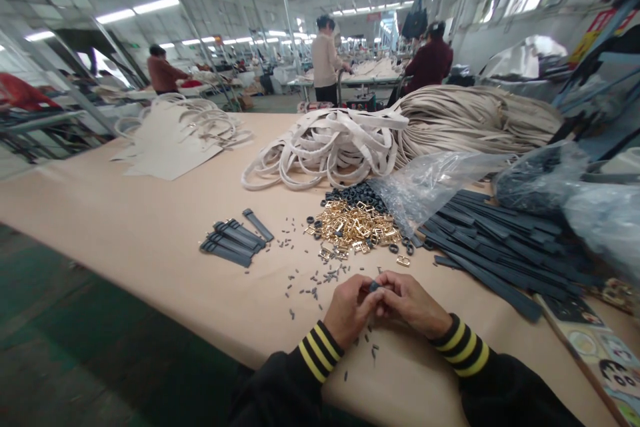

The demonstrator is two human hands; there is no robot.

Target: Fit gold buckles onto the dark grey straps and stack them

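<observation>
We hold a small dark piece (374, 286) between the fingers of our left hand (346, 310) and right hand (414, 301), over the table (175, 233); ahead of us lie gold buckles (350, 223); we have dark strips (505, 253) to their right, dark tabs (233, 254) to their left; pale straps (350, 121) are heaped behind.

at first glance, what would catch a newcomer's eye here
The bright heap of gold metal buckles stands out first, on the tan tabletop just beyond the bare left hand and bare right hand. Farther back lies a tangle of looped off-white flat straps; to the right, long, flat, dark strips spread out.
</observation>
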